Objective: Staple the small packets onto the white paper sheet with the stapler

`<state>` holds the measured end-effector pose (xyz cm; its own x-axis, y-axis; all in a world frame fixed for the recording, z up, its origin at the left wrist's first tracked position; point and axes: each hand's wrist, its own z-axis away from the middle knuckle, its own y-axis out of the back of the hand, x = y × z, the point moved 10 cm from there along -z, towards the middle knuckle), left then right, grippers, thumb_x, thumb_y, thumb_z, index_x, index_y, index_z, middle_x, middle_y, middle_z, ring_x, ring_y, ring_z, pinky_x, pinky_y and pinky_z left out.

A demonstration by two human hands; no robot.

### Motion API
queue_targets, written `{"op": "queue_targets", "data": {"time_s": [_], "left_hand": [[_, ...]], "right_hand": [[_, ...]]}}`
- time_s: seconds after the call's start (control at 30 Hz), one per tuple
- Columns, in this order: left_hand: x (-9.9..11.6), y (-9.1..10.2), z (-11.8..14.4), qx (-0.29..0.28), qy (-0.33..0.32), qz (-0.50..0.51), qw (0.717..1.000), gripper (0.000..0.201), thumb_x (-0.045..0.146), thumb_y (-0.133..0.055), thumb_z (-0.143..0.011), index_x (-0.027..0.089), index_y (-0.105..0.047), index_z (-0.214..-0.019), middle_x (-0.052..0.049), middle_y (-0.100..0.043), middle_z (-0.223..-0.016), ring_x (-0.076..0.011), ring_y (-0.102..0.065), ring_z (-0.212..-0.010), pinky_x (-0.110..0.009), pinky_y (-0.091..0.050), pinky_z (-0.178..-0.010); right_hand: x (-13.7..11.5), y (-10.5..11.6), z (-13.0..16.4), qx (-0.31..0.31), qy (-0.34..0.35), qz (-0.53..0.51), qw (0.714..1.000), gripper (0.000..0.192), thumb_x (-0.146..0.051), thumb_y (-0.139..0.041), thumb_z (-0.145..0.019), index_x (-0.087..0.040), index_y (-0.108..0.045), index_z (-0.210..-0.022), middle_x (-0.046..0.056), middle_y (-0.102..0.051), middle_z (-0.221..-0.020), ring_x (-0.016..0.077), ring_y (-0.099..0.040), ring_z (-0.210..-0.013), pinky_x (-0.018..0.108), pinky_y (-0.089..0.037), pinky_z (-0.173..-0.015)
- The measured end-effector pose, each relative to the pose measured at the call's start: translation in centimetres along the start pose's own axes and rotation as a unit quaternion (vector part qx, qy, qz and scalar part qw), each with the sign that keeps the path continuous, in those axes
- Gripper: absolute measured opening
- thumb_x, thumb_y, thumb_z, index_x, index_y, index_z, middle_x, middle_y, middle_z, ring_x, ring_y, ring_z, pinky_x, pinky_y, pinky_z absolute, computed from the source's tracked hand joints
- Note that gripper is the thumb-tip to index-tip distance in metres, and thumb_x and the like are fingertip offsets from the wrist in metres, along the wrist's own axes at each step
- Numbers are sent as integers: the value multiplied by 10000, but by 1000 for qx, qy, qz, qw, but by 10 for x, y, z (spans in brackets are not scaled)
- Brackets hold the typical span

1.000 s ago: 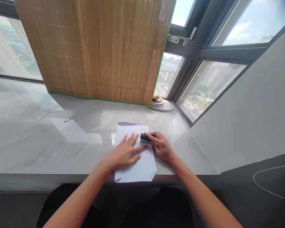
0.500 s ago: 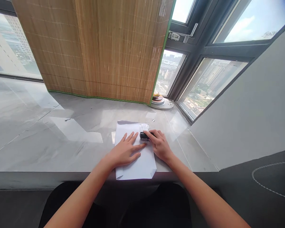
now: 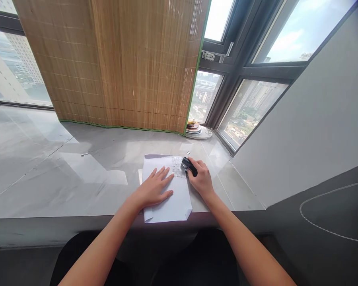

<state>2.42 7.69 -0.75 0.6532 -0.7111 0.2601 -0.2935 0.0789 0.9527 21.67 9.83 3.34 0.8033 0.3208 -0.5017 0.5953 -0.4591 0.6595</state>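
Observation:
White paper sheets (image 3: pixel 167 204) lie on the grey marble-like ledge, their near edge hanging slightly over the front. Spread flat on the paper, my left hand (image 3: pixel 155 186) presses it with fingers apart. My right hand (image 3: pixel 202 178) is wrapped round a small black stapler (image 3: pixel 189 165), which sits at the paper's upper right edge, tilted. Left of the stapler, a patch of many small silvery staples (image 3: pixel 176 165) covers the paper's upper right part.
A small staple strip (image 3: pixel 188 153) lies just beyond the paper, with another small metallic bit (image 3: pixel 84 154) farther left. Stacked plates (image 3: pixel 197 131) stand in the window corner. A bamboo blind (image 3: pixel 122 71) hangs down to the ledge (image 3: pixel 47 186). A white wall rises at right.
My right hand has turned the stapler and shifted it off the staple patch to the paper's right edge, uncovering more staples. My left hand stays flat. The camera view has shifted slightly.

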Motion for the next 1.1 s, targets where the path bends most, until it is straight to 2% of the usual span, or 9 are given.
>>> {"op": "queue_targets", "data": {"time_s": [0.23,0.37,0.53,0.63,0.7,0.77,0.87,0.97,1.1], "left_hand": [[-6,1,-1,21,20,9,1000,667,516,-535,-1033,213,-443,-1619,-159,-307,-1724,-354,-229,-1621,-591,-182,-1321],[-12,5,-2,40,35,51,997,720,531,-565,-1008,140,-422,-1595,-195,-370,-1691,-343,-290,-1600,-576,-198,-1320],[-37,47,12,227,92,164,956,378,417,-401,-1078,188,-533,-1349,-153,-624,-1395,-281,-582,-1329,-471,-460,-1137],[-60,75,37,375,178,163,895,256,367,-350,-1077,209,-550,-1091,-111,-662,-1104,-258,-636,-1073,-417,-515,-988],[-75,84,52,423,246,138,861,223,325,-340,-1059,218,-525,-995,-91,-637,-989,-249,-620,-948,-397,-522,-920],[-90,86,58,408,291,110,859,191,285,-359,-1030,220,-529,-971,-92,-625,-971,-255,-613,-937,-396,-522,-925],[-122,86,64,297,314,25,901,208,271,-441,-977,193,-605,-1078,-145,-632,-1124,-303,-614,-1101,-436,-493,-1039],[-167,90,92,190,348,-87,914,390,287,-465,-971,162,-628,-1304,-210,-564,-1407,-381,-539,-1314,-549,-403,-1155],[-215,90,142,126,463,-124,869,539,351,-377,-1033,101,-539,-1482,-292,-435,-1582,-492,-360,-1486,-797,-251,-1148]], "right_hand": [[14,-1,3,-25,-83,104,991,541,-185,-548,-941,-228,-608,-1477,112,-689,-1148,280,-659,-1083,402,-534,-962],[21,10,2,3,-112,78,991,360,-221,-585,-907,-176,-703,-1244,120,-696,-1078,282,-663,-1001,394,-532,-893],[-8,29,-1,78,-105,38,991,231,-311,-576,-928,-171,-649,-1096,132,-696,-1065,282,-649,-972,377,-504,-829],[-49,-4,3,0,-102,-5,995,158,-317,-603,-924,-204,-601,-1034,88,-703,-993,250,-663,-901,333,-481,-770],[-77,-31,10,-36,-100,9,994,109,-263,-595,-916,-214,-572,-1011,90,-703,-999,247,-665,-906,321,-468,-750],[-99,-52,15,-58,-91,33,994,96,-220,-589,-910,-218,-549,-997,105,-705,-1014,255,-664,-914,326,-464,-740],[-111,-65,20,-89,-63,69,992,129,-169,-575,-899,-224,-531,-1007,111,-698,-1050,263,-662,-959,328,-468,-736],[-91,-52,25,-100,-69,113,986,151,-171,-579,-898,-222,-527,-1030,108,-680,-1049,262,-663,-970,320,-464,-711],[-46,-13,36,-49,-118,157,979,115,-170,-564,-926,-212,-534,-1028,124,-671,-1029,271,-667,-949,328,-468,-699]]}}
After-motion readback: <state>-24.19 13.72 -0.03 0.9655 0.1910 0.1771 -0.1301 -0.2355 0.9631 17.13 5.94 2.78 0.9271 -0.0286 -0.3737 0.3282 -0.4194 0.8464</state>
